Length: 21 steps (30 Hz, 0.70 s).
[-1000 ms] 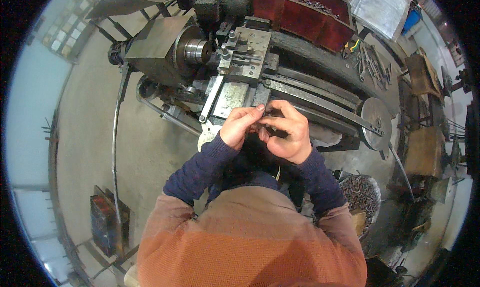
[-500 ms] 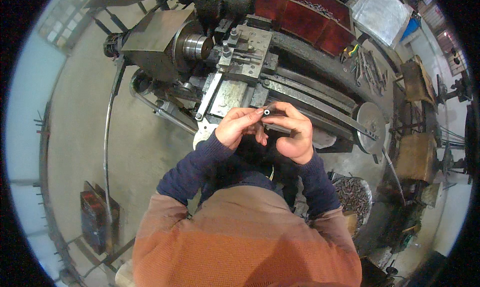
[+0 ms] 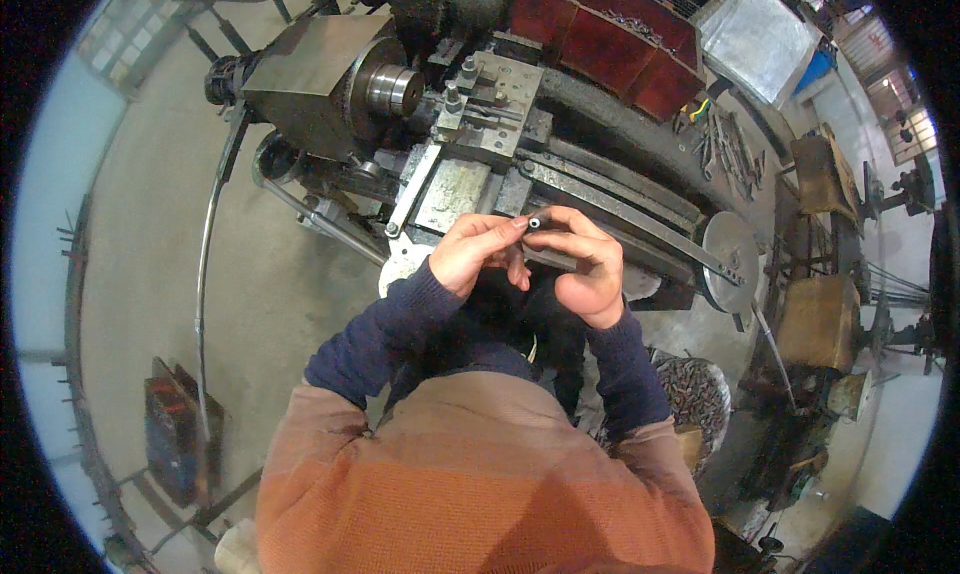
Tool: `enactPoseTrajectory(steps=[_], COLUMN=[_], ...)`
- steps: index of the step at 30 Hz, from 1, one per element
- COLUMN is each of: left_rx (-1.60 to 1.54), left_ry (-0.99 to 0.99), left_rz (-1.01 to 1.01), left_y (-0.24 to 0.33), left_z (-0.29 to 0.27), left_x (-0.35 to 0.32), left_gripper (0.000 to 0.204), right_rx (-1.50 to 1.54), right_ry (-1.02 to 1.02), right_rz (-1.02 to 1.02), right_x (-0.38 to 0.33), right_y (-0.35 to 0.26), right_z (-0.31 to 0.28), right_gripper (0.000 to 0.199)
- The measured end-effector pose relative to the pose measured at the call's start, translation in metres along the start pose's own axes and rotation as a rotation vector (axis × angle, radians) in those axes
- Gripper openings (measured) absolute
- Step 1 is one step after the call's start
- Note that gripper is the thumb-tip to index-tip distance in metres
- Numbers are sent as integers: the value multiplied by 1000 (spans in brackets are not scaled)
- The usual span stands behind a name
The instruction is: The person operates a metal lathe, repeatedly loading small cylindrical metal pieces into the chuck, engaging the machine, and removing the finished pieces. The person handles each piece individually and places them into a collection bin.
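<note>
A small dark metal sleeve [image 3: 535, 224], its round end bright with a hole in the middle, is held up between both hands. My left hand [image 3: 468, 253] pinches it from one side with thumb and fingertips. From the other side, the bent fingers of my right hand [image 3: 588, 270] close on it. The fingers cover most of its length. Just beyond my hands stands a lathe, with its carriage [image 3: 455, 196], a tool post [image 3: 492, 99] and a shiny round chuck [image 3: 395, 91] at the left.
Behind the lathe bed lies a dark red tray [image 3: 600, 49] with small metal pieces. Several wrenches [image 3: 727, 154] rest to its right. A round handwheel [image 3: 730, 259] is at the lathe's right end. By my right elbow sits a container of small metal parts [image 3: 695, 399]. A metal box [image 3: 180, 434] stands at lower left.
Both hands keep the same grip on the sleeve. The surroundings have shifted slightly in view as my head moved a little.
</note>
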<state>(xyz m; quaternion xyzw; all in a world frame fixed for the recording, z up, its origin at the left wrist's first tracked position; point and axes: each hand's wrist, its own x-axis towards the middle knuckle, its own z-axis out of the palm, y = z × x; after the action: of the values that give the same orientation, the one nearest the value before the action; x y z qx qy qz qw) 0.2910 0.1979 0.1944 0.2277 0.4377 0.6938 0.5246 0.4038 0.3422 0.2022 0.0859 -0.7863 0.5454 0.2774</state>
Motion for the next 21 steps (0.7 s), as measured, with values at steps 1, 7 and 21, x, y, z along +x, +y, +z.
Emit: enactPoseTrajectory(steps=[1, 7, 21], left_rx=[-3, 47, 141], left_ry=[0, 1, 389], left_rz=[3, 13, 188], left_y=[2, 6, 41], left_z=[2, -1, -86], left_x=[-1, -4, -59], left_gripper=[31, 29, 25], right_rx=[-11, -100, -1280], right_ry=[2, 41, 360], right_rz=[10, -22, 24], right_x=[0, 3, 147], right_y=[-3, -13, 2], right_z=[0, 0, -138], right_gripper=[44, 44, 51])
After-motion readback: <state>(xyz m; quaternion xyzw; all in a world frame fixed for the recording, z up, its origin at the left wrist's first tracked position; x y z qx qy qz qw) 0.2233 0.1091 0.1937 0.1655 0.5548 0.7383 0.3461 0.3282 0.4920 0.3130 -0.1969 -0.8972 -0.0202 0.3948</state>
